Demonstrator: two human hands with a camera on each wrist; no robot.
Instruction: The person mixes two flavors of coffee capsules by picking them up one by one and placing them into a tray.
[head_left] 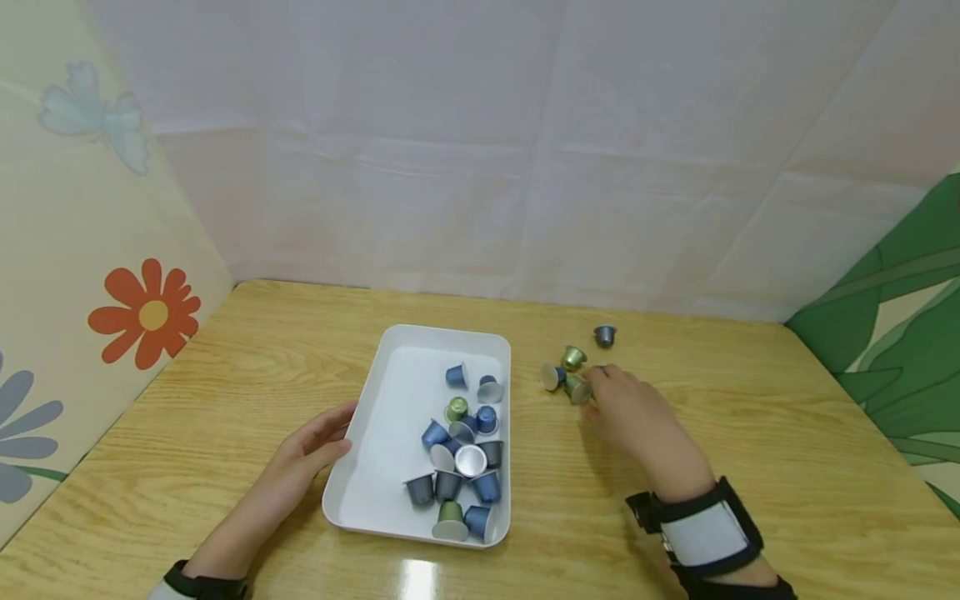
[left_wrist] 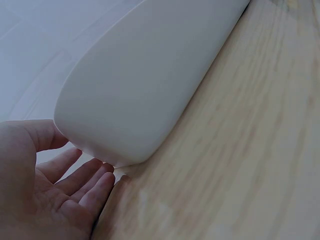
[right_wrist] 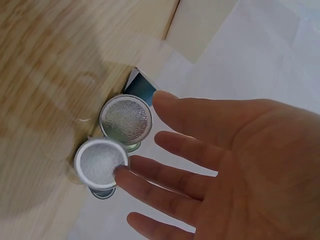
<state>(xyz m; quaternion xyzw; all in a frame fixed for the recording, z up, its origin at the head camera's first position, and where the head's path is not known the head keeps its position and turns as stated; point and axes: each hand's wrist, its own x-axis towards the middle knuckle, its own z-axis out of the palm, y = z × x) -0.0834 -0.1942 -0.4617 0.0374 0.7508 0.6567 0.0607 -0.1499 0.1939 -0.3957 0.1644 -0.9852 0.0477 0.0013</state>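
My left hand (head_left: pixel 303 450) rests against the left side of a white tray (head_left: pixel 367 467). In the left wrist view its loosely bent fingers (left_wrist: pixel 92 182) meet the tray's outer wall. Blue, grey and green coffee capsules fill the tray's right half, among them a green capsule (head_left: pixel 456 408). My right hand (head_left: pixel 637 425) reaches over a small cluster of capsules right of the tray. Its fingers are extended in the right wrist view, one fingertip right at the silver lid of a capsule (right_wrist: pixel 97 162). A green capsule (head_left: pixel 577 389) lies beside that hand, which partly hides another capsule.
A dark capsule (head_left: pixel 604 336) lies farther back, and a light green capsule (head_left: pixel 573 357) sits behind the cluster. The wooden table (head_left: pixel 787 433) ends at a white cloth backdrop (head_left: pixel 480 167). Printed panels with a red flower (head_left: pixel 153 315) and leaves (head_left: pixel 900 333) flank it.
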